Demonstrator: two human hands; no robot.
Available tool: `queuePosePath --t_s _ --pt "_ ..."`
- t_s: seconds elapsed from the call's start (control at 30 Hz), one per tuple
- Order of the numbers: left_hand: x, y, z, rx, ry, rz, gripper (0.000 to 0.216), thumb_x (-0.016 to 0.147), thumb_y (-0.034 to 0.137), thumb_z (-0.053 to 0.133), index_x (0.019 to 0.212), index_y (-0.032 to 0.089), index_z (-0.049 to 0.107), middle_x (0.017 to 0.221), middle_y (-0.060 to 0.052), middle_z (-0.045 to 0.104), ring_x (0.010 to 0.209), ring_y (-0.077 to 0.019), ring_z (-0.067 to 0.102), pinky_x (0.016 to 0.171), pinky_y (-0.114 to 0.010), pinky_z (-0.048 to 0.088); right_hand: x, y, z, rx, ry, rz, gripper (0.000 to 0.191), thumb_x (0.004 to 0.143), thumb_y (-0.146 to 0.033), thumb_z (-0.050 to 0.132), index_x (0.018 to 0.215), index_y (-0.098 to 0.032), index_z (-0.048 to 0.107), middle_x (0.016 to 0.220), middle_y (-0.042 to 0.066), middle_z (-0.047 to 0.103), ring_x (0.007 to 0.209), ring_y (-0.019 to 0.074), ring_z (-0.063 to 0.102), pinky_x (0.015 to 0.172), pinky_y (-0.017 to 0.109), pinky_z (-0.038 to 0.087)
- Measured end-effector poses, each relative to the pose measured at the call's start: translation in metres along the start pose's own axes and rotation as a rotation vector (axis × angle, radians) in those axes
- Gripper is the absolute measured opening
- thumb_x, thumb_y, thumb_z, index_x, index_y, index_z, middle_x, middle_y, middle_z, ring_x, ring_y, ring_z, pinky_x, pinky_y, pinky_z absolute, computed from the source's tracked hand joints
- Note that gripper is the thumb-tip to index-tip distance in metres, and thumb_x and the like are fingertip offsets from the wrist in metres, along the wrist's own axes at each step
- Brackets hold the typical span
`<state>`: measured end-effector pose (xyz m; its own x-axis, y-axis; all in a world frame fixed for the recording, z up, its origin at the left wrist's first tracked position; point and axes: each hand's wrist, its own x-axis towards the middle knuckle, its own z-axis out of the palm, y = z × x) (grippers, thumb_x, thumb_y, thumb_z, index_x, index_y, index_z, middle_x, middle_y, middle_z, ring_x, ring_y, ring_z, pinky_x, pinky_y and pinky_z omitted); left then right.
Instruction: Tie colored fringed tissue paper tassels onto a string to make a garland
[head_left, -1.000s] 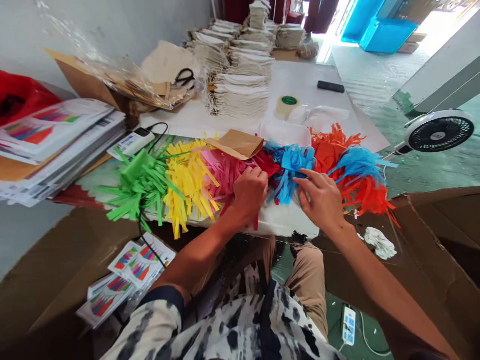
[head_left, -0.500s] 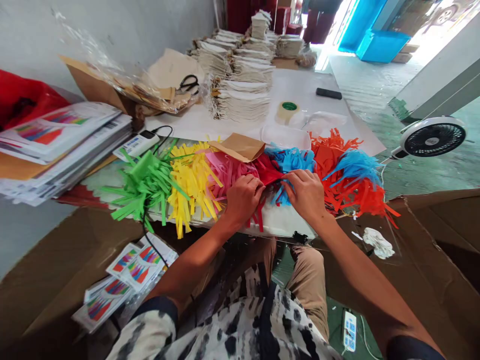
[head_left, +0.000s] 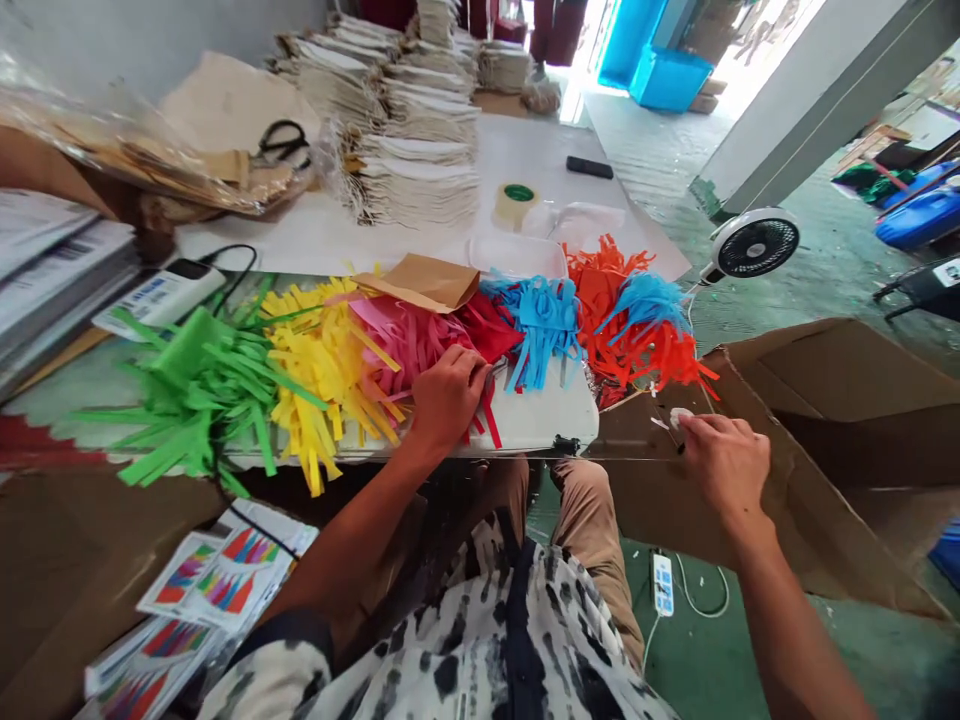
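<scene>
In front of me lies a row of fringed paper tassels: green (head_left: 202, 385), yellow (head_left: 315, 360), pink (head_left: 397, 340), dark red (head_left: 491, 325), blue (head_left: 544, 320) and orange-red (head_left: 645, 360). A second blue tassel (head_left: 649, 300) rests on the orange-red ones. My left hand (head_left: 448, 395) is closed at the near edge of the dark red tassel, pinching it. Off to the right, my right hand (head_left: 726, 455) has its fingertips together on a crumpled white cloth (head_left: 679, 417), most of which the hand hides. A brown paper piece (head_left: 424, 283) lies across the pink and red tassels.
Stacks of white, stringed bundles (head_left: 420, 170) stand at the back. Around them are scissors (head_left: 283, 142), a tape roll (head_left: 517, 203), a clear plastic box (head_left: 517, 256) and a black phone-like object (head_left: 589, 167). A small fan (head_left: 754, 243) and open cardboard (head_left: 840, 440) are at right.
My right hand has let go of the red tassel and moved right to the white cloth. My left hand stays at the tassel. The view has turned right.
</scene>
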<state>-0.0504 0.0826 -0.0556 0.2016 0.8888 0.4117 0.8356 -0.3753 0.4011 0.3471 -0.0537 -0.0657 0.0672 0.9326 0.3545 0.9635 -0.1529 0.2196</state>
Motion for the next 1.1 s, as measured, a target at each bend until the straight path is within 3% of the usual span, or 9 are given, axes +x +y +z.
queuePosePath --t_s 0.13,0.23,0.3,0.4,0.5,0.6,0.83,1.0,1.1 --pt "0.0 0.002 0.0 -0.046 0.003 -0.019 0.015 0.103 0.031 0.063 0.1 0.02 0.073 0.108 -0.006 0.075 0.097 -0.0219 0.071 0.077 -0.032 0.046 0.005 0.013 -0.002 0.085 0.014 0.01 0.025 0.094 -0.038 0.058 0.077 -0.027 0.071 0.087 0.012 0.074 0.087 0.0336 0.064 0.07 0.045 0.036" --pt "0.001 0.002 -0.001 -0.07 0.0 -0.017 0.015 0.103 0.031 0.063 0.1 0.02 0.073 0.109 -0.006 0.074 0.099 -0.0217 0.071 0.079 -0.032 0.048 0.024 -0.005 -0.029 0.144 0.04 -0.011 0.014 0.091 -0.042 0.062 0.091 -0.034 0.074 0.104 0.016 0.075 0.093 0.0413 0.065 0.066 0.05 0.036" --pt "0.001 0.001 -0.002 -0.084 0.0 -0.008 0.015 0.103 0.031 0.062 0.101 0.02 0.073 0.108 -0.006 0.074 0.1 -0.0214 0.071 0.08 -0.032 0.048 0.044 -0.037 -0.048 0.242 0.107 -0.089 0.016 0.094 -0.043 0.062 0.101 -0.036 0.074 0.111 0.013 0.075 0.102 0.04 0.066 0.075 0.053 0.043" --pt "0.002 -0.001 -0.001 -0.113 0.002 0.002 0.015 0.104 0.031 0.062 0.1 0.02 0.072 0.108 -0.006 0.073 0.1 -0.0206 0.07 0.083 -0.031 0.05 0.084 -0.108 -0.064 0.457 0.173 -0.32 0.021 0.102 -0.039 0.057 0.104 -0.03 0.075 0.107 0.007 0.076 0.103 0.0289 0.068 0.091 0.048 0.047" --pt "0.002 -0.003 0.0 -0.137 0.013 0.016 0.015 0.104 0.03 0.062 0.1 0.02 0.071 0.106 -0.006 0.073 0.1 -0.0202 0.07 0.085 -0.031 0.051 0.124 -0.18 -0.061 0.46 0.144 -0.541 0.027 0.104 -0.035 0.056 0.124 -0.029 0.073 0.127 0.008 0.073 0.115 0.0285 0.063 0.094 0.046 0.045" --pt "0.002 -0.008 -0.004 -0.182 0.054 0.021 0.013 0.103 0.029 0.062 0.102 0.02 0.071 0.106 -0.006 0.073 0.1 -0.0198 0.07 0.087 -0.032 0.053 0.151 -0.22 -0.049 0.441 0.087 -0.697 0.025 0.105 -0.033 0.057 0.121 -0.028 0.076 0.129 0.007 0.074 0.113 0.0284 0.061 0.092 0.046 0.043" --pt "-0.003 -0.021 -0.021 -0.357 0.249 -0.04 0.014 0.103 0.024 0.061 0.115 0.02 0.067 0.115 -0.007 0.071 0.106 -0.0175 0.069 0.091 -0.03 0.057 0.186 -0.214 -0.042 0.765 0.052 -0.739 0.02 0.101 -0.032 0.061 0.098 -0.025 0.08 0.102 0.006 0.079 0.098 0.0231 0.067 0.088 0.038 0.049" --pt "0.0 -0.023 -0.022 -0.432 0.261 -0.04 0.013 0.104 0.027 0.06 0.113 0.023 0.069 0.116 -0.006 0.071 0.111 -0.0178 0.069 0.094 -0.032 0.058 0.21 -0.215 -0.051 1.108 -0.123 -0.734 0.016 0.094 -0.034 0.069 0.092 -0.025 0.082 0.095 0.005 0.08 0.092 0.0218 0.073 0.087 0.036 0.055" --pt "0.006 -0.024 -0.022 -0.455 0.254 -0.052 0.013 0.104 0.029 0.06 0.111 0.023 0.069 0.113 -0.005 0.071 0.103 -0.0166 0.07 0.088 -0.031 0.059 0.222 -0.218 -0.058 1.201 -0.158 -0.719 0.016 0.091 -0.036 0.072 0.089 -0.025 0.083 0.097 0.005 0.081 0.092 0.0222 0.075 0.088 0.037 0.057"
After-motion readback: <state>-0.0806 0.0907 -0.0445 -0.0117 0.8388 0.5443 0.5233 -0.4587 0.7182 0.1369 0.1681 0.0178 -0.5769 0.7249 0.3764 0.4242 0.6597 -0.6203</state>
